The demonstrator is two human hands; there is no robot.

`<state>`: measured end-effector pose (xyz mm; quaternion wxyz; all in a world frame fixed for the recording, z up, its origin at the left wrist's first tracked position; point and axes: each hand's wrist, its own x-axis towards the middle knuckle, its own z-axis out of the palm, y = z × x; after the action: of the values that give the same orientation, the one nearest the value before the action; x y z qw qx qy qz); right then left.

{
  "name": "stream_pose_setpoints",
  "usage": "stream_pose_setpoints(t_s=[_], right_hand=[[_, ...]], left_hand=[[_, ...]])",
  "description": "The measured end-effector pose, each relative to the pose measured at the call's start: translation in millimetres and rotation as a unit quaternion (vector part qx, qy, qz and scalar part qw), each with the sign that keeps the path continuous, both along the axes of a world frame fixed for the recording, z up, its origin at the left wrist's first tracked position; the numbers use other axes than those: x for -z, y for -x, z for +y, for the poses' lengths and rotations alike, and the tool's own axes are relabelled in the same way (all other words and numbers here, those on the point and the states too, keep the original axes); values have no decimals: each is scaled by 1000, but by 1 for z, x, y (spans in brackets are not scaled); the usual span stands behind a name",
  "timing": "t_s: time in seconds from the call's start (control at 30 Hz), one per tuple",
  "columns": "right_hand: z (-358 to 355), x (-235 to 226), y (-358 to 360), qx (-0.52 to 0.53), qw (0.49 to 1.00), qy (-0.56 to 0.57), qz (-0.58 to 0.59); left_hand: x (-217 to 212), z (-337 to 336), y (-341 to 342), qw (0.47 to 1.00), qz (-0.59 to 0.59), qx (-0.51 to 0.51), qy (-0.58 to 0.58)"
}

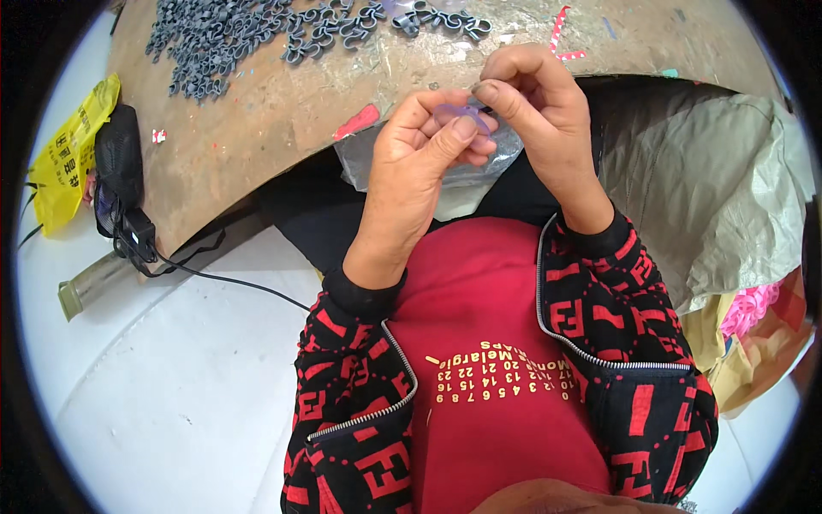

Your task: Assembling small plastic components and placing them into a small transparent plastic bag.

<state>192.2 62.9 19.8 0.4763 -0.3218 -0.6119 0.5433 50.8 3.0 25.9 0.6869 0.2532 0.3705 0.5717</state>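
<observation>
Head view: a small, thin translucent purple plastic piece (pixel 451 111) is held up between the person's hands, just off the near edge of the worn brown surface (pixel 282 124) and above a crumpled clear plastic bag (pixel 492 169). The left hand (pixel 409 154) grips it, thumb laid over the front and the other fingers curled behind. The right hand (pixel 548 116) has thumb and bent index finger drawn in at the piece's right side, where a small dark bit shows; whether they pinch that bit or the purple piece itself, I cannot tell. For this fine fingertip work, the left would do best as a steady clamp, thumb close to the worked edge so the thin plastic doesn't flex, while the right makes short, light moves. Pressing from both sides at once could bend it or make it slip, probably towards the bag, so working slightly farther in over the surface would be safer. The heap of curved dark grey plastic clips (pixel 218 43) lies well apart, leaving room for that.
</observation>
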Motion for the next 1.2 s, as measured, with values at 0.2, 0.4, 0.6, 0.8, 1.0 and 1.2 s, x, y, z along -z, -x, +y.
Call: stream_pose_setpoints(t_s=[0.2, 0.4, 0.6, 0.8, 1.0, 1.2], right_hand=[[0, -13, -12, -16, 967, -184, -176], [3, -8, -18, -153, 980, 125, -1], [-1, -13, -17, -115, 984, 132, 43], [-8, -18, -18, -73, 987, -73, -119], [-20, -18, -8, 0, 961, -220, -169], [-14, -8, -11, -10, 974, -180, -138]], left_hand=[[3, -2, 5, 999, -20, -28, 1], [6, -1, 8, 1000, -13, 4, 1], [7, -2, 10, 999, -37, 1, 9], [2, -3, 7, 991, 120, -34, -41], [-4, -4, -1, 974, 190, -89, -82], [-1, -2, 10, 837, 491, -53, -235]])
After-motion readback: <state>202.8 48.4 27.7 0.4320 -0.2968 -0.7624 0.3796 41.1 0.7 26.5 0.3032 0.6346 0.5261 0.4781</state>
